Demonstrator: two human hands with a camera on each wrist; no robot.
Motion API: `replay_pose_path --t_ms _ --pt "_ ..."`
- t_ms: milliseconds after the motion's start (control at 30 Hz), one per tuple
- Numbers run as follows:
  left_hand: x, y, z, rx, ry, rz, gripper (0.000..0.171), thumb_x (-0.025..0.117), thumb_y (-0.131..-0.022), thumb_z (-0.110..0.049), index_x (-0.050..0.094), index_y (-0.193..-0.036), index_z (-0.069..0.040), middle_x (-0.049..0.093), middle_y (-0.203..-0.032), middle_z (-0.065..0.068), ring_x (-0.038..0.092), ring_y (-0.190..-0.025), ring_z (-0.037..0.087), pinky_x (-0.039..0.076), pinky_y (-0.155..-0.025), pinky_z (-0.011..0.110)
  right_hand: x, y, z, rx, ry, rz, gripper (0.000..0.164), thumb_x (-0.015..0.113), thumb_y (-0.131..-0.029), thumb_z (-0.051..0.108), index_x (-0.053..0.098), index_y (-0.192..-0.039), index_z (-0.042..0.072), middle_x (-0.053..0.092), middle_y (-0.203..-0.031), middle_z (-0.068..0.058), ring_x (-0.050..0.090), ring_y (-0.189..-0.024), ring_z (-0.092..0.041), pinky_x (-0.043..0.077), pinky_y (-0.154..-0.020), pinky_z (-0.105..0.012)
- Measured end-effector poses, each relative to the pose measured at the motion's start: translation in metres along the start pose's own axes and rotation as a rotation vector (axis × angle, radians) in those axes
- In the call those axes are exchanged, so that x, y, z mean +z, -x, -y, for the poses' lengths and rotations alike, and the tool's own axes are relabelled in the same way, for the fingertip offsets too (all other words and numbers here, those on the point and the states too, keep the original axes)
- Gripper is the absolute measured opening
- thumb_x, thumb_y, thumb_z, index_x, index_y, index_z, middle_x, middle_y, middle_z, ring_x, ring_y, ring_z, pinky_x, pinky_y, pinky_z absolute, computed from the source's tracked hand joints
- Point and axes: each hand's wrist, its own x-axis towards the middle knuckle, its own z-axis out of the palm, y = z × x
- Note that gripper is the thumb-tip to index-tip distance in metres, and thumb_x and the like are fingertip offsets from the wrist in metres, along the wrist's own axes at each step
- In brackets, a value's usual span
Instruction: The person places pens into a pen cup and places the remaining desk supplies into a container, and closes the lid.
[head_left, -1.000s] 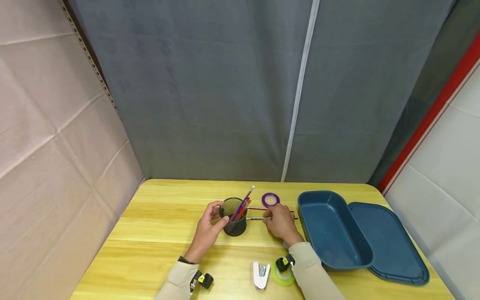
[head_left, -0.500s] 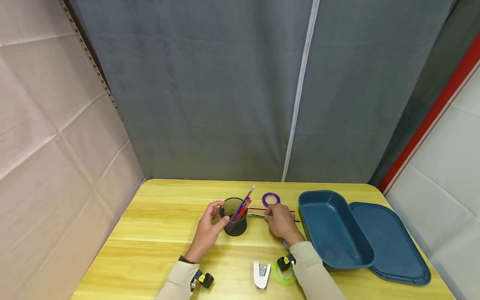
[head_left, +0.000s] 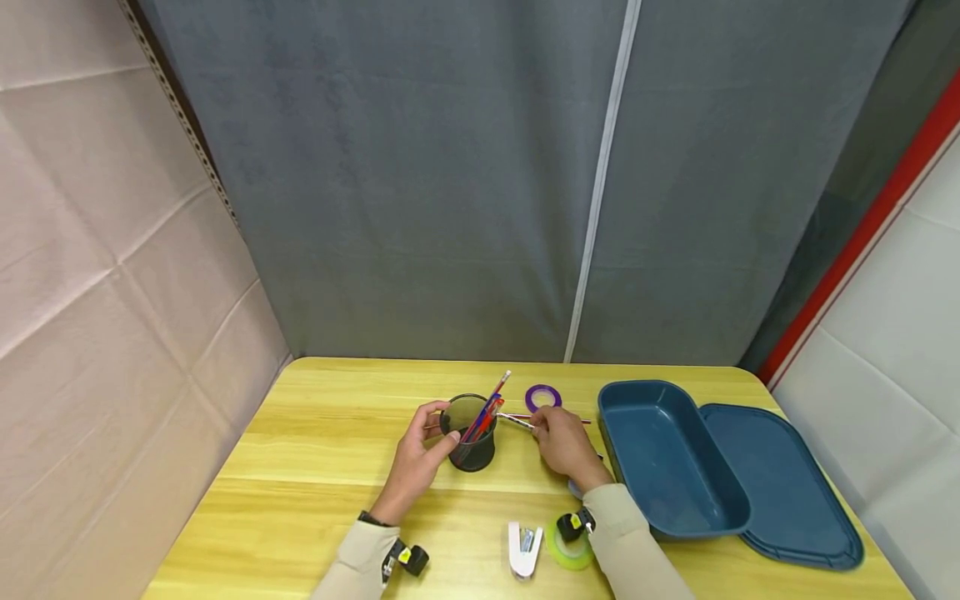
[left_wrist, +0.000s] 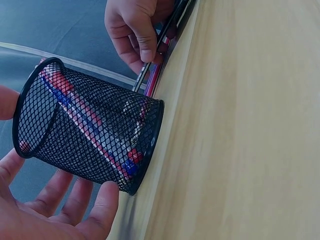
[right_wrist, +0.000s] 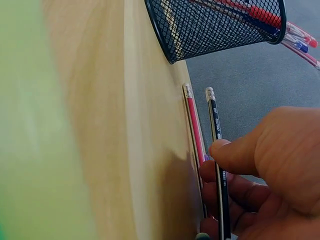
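A black mesh pen holder (head_left: 474,454) stands on the table with a few red and blue pens (head_left: 483,421) and a pencil leaning inside. My left hand (head_left: 414,460) holds it from the left, fingers and thumb around its side (left_wrist: 87,130). To its right, my right hand (head_left: 566,446) pinches a black pencil (right_wrist: 218,130) between thumb and fingers. The white eraser end of that pencil is tilted up off the table, near the holder. A red pencil (right_wrist: 196,127) lies on the table beneath, partly covered by the right hand.
Purple tape (head_left: 543,397) lies behind the right hand. A blue bin (head_left: 667,458) and its lid (head_left: 787,492) are at the right. Near the front lie a white stapler-like item (head_left: 523,550) and green tape (head_left: 568,550), partly under the right wrist.
The right hand has lifted the black pencil from the table; its eraser end has tilted up toward the pen holder. The left hand stays on the holder.
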Motion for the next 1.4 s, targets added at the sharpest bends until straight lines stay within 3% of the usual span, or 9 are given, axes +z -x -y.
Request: replay_pose_path --t_ms 167,633,1067,1400 --pt "0.0 0.0 0.0 0.001 -0.002 0.002 0.052 0.076 -0.095 -0.018 0.057 -0.144 -0.018 0.063 -0.131 0.022 0.064 -0.122 0.035 0.053 -0.099 0.046 -0.002 0.0 -0.001 -0.038 0.007 -0.021 0.015 0.069 -0.099 0.002 0.079 -0.109 0.006 0.072 -0.089 -0.002 0.061 -0.08 -0.016 0.054 -0.075 -0.038" --pt "0.0 -0.001 0.001 0.009 -0.002 0.001 0.051 0.076 -0.095 -0.019 0.058 -0.143 -0.021 0.063 -0.131 0.022 0.064 -0.121 0.034 0.051 -0.103 0.049 -0.021 0.002 0.012 -0.095 -0.008 -0.098 0.013 0.071 -0.099 0.006 0.077 -0.109 0.009 0.072 -0.092 -0.003 0.063 -0.083 -0.018 0.056 -0.081 -0.042" --pt "0.0 0.0 -0.001 0.0 -0.004 0.001 0.048 0.075 -0.096 -0.019 0.058 -0.14 -0.029 0.063 -0.13 0.021 0.063 -0.121 0.033 0.05 -0.103 0.049 -0.035 0.005 0.022 -0.052 -0.063 -0.124 0.018 0.071 -0.1 0.01 0.076 -0.117 0.01 0.066 -0.088 -0.002 0.056 -0.078 -0.018 0.047 -0.072 -0.033" --pt "-0.001 0.001 0.0 0.009 -0.002 0.002 0.051 0.075 -0.096 -0.019 0.057 -0.144 -0.018 0.063 -0.13 0.019 0.063 -0.121 0.032 0.05 -0.104 0.049 -0.046 0.007 0.029 -0.067 -0.071 -0.163 0.016 0.073 -0.099 0.012 0.077 -0.114 0.013 0.07 -0.089 -0.001 0.059 -0.078 -0.017 0.049 -0.071 -0.033"
